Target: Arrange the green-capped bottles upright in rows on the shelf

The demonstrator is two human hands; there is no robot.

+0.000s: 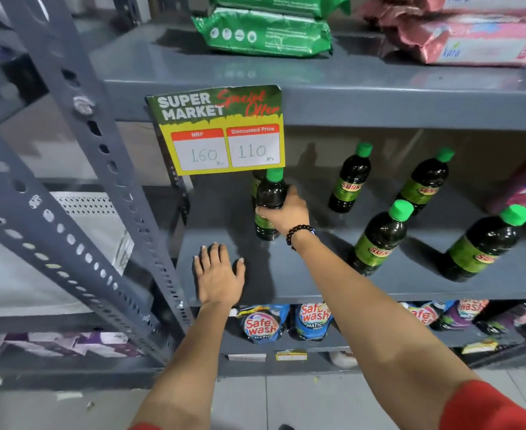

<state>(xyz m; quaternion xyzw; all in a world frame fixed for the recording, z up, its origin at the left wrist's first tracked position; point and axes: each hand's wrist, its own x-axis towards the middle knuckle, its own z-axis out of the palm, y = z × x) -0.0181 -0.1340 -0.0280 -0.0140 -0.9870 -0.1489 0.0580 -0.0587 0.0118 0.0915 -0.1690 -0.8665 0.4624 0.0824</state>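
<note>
Several dark bottles with green caps and green labels stand upright on the grey metal shelf (317, 283). My right hand (286, 212) grips one bottle (271, 193) around its middle at the left of the shelf, its base on or just above the surface. Another bottle stands partly hidden right behind it. My left hand (218, 274) lies flat and open on the shelf's front left. Two bottles stand at the back right (350, 181) (424, 184). Two more stand nearer the front right (379, 240) (485, 246).
A yellow and green price sign (221, 131) hangs from the upper shelf edge and covers the back left. A grey perforated upright (100, 169) runs at the left. A pink and purple pack (525, 187) sits far right. Detergent pouches (261, 324) fill the lower shelf.
</note>
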